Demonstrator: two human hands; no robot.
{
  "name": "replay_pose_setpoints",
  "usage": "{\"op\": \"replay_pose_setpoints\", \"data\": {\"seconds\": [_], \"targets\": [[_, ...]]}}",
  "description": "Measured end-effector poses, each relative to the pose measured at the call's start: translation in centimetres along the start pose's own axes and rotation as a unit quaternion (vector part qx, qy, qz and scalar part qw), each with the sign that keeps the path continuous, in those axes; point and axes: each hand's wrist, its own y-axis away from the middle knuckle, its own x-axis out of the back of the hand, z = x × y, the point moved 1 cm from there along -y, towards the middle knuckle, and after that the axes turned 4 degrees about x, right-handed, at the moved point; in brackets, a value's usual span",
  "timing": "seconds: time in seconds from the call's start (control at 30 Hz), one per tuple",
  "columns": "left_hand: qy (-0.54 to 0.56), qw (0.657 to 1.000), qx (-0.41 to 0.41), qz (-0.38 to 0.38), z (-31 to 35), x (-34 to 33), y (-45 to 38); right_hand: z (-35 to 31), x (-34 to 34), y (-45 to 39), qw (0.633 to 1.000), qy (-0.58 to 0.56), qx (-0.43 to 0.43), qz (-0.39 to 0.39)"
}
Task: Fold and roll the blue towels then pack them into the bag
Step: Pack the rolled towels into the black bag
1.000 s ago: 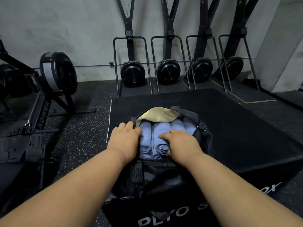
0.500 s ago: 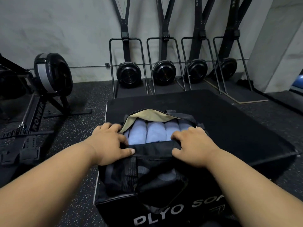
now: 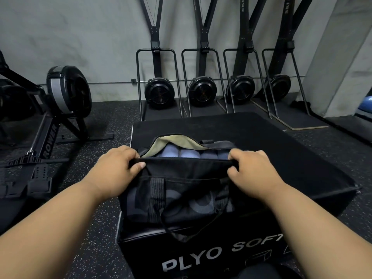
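Four rolled blue towels [image 3: 187, 153] lie side by side inside the black bag [image 3: 181, 198], their rounded tops showing through the opening at its top; more rolls show faintly through the mesh side below. The bag sits on the near end of a black padded box [image 3: 271, 141] printed with "PLYO SOFT" on its front face. A tan-lined flap [image 3: 171, 142] stands folded back along the far edge of the opening. The left hand [image 3: 118, 168] grips the near edge of the opening at its left end, thumb in front and fingers curled over it. The right hand [image 3: 253, 170] grips the same edge at its right end. Between them the edge runs taut. A rowing machine [image 3: 60, 101] stands on the speckled floor to the left, and four ski machines [image 3: 201, 91] line the wall behind.
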Motion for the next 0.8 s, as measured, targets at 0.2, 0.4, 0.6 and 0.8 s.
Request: {"op": "replay_pose_setpoints", "data": {"seconds": [0.2, 0.4, 0.6, 0.8], "targets": [[0.043, 0.998, 0.036, -0.003, -0.7, -0.3, -2.0, 1.2, 0.0, -1.4, 0.998, 0.040, 0.000, -0.057], [0.039, 0.998, 0.047, -0.002, -0.8, -0.1, -3.2, 2.4, 0.7, -2.4, 0.990, 0.065, 0.006, -0.127], [0.015, 0.998, 0.066, -0.002, -2.3, -0.4, -3.9, 2.5, 0.5, -3.1, 0.990, 0.084, 0.015, -0.117], [-0.061, 0.989, 0.119, -0.060, -1.9, -1.1, -3.8, 3.1, -1.5, -2.4, 0.993, -0.019, -0.029, -0.109]]}}
